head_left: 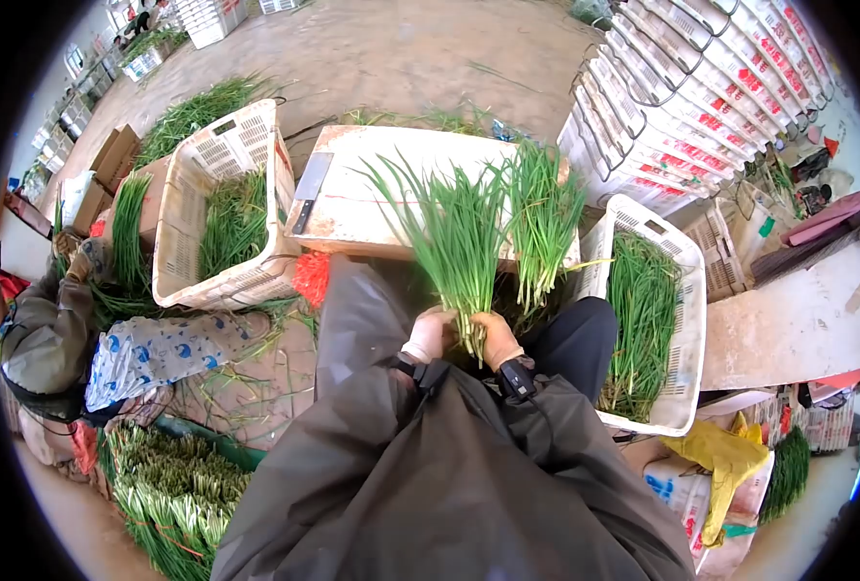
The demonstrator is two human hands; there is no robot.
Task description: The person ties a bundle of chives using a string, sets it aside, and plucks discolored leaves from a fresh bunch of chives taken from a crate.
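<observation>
A bunch of long green stalks with pale lower ends (464, 232) stands upright between my hands, its leaves fanning over the board. My left hand (430, 334), in a light glove, is closed round the left side of its base. On the right side of the same base, my right hand (497, 339), also gloved, is closed too. Another green bunch (542, 218) lies just right of it, hanging over the near edge of the white board (362, 208). A knife with a black handle (312, 194) rests at the board's left end.
White crates of greens stand left (183, 242) and right (686, 378). Stacked white crates (662, 107) rise at the back right. A co-worker (47, 329) sits at the far left. Bundled greens (173, 484) lie at the lower left, and a red plastic tangle (311, 278) hangs by the board.
</observation>
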